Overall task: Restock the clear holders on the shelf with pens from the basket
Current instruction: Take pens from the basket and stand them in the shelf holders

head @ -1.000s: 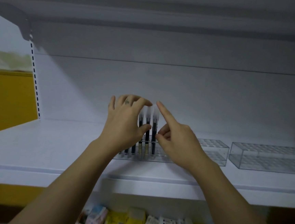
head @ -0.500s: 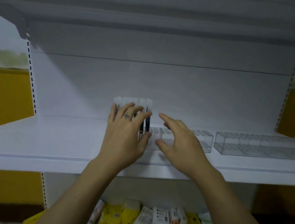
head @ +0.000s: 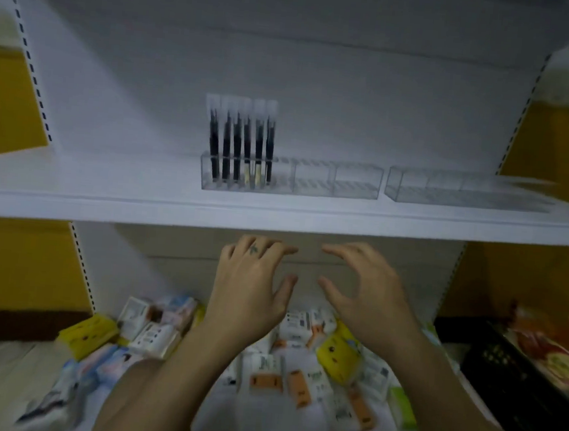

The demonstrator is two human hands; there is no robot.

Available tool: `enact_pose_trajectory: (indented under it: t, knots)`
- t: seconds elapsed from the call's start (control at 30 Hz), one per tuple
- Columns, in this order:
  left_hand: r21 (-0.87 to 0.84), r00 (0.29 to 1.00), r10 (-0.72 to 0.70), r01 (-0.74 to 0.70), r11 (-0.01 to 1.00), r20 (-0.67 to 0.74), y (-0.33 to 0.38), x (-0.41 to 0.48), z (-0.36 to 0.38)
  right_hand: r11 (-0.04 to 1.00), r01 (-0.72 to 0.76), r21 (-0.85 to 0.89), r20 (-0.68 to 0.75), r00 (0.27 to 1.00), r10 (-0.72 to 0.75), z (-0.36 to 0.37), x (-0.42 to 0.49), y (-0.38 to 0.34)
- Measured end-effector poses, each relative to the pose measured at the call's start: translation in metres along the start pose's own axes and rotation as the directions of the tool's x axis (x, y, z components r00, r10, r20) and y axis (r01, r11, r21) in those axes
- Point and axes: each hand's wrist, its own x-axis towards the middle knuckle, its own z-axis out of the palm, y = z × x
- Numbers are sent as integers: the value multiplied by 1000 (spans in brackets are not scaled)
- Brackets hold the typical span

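Note:
Several black pens with clear caps [head: 240, 139] stand upright in the left end of a clear holder [head: 334, 182] on the white shelf [head: 106, 196]. A second clear holder [head: 450, 192] lies to its right with no pens showing in it. My left hand [head: 249, 288] and my right hand [head: 366, 291] hang side by side below the shelf's front edge, fingers spread and relaxed, holding nothing. Neither hand touches the holders or the pens.
The lower shelf is strewn with small white, yellow and orange boxes [head: 298, 361]. A black basket [head: 516, 383] with colourful packets stands at the lower right. Perforated uprights [head: 32, 55] frame the bay against yellow walls on both sides.
Both hands have left the pens and the holder and dropped below the shelf's edge. The view has tilted down, showing the lower shelf.

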Motion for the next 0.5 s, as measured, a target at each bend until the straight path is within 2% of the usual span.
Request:
enact_pose_trajectory:
  t: [0.27,0.4,0.5]
  knots:
    - [-90,946,-80,114,989,315,7,-61,73,976,-196,-94,266,940,214,52,-64,50]
    - [-86,871,-123,185,979,476,8,-90,116,950,-268,-157,386,869,309,81,-91,76]
    - [-102,805,-138,239,966,578,8,-119,146,928,-323,-184,490,788,371,106,-121,94]
